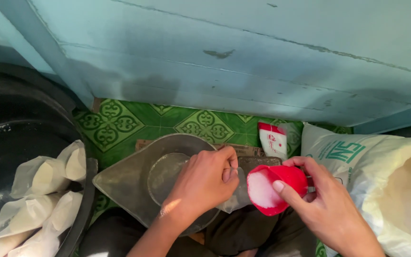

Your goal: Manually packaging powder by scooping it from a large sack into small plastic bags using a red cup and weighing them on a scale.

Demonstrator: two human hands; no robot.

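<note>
The metal scale pan (134, 178) sits on the green patterned floor covering (134, 121) and serves as the landmark here. Over the right edge of that pan, the left hand (205, 183) pinches the mouth of a small clear plastic bag (236, 197), fingers closed on the film so the opening faces right. Just right of the pan, the right hand (322, 202) is wrapped around a red scoop (277, 188), thumb on its rim; the scoop is tilted with its mouth toward the bag and is filled with white granules (261, 190), which look like sugar or salt. To do this pour well, I judge that the scoop's lip should come right up to, or just inside, the bag mouth before it tips further, and that the left fingers should hold the opening wide and steady. A slow tilt seems wiser than a quick one, since the film is limp and the opening is small; grains that miss would fall on the dark cloth below the pan. Further right of the pan stands a large white woven sack (386, 185), open at the top and holding more white granules. Behind the pan's right edge lies a small red-and-white packet (273, 139). Left of the pan, a dark round basin (79, 209) holds several filled, closed plastic bags (39, 190).
</note>
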